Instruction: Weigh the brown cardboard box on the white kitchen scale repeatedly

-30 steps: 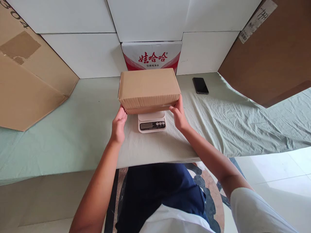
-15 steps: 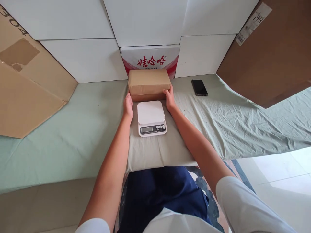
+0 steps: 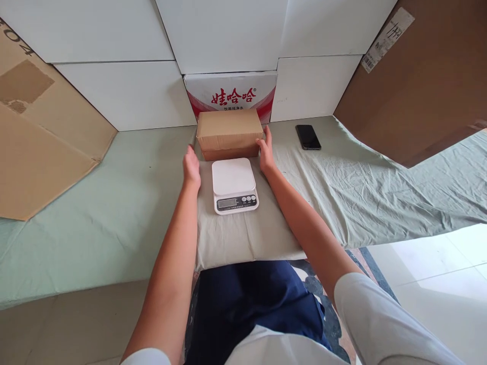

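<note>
A small brown cardboard box lies on the cloth behind a white digital kitchen scale. The scale's platform is bare, with a display and buttons along its front. Left of the box, my left hand is apart from it, fingers stretched out and holding nothing. At the box's right end is my right hand, its thumb by the front face and its fingers extended along the side. Whether the right fingers still touch the box I cannot tell.
A black smartphone rests on the green cloth to the right. Large cardboard panels flank the table at left and right. Behind stand white panels and a red-and-white printed carton.
My left hand has come away from the box to the left. My right hand has loosened but stays at the box's right end. Box and scale keep their places.
</note>
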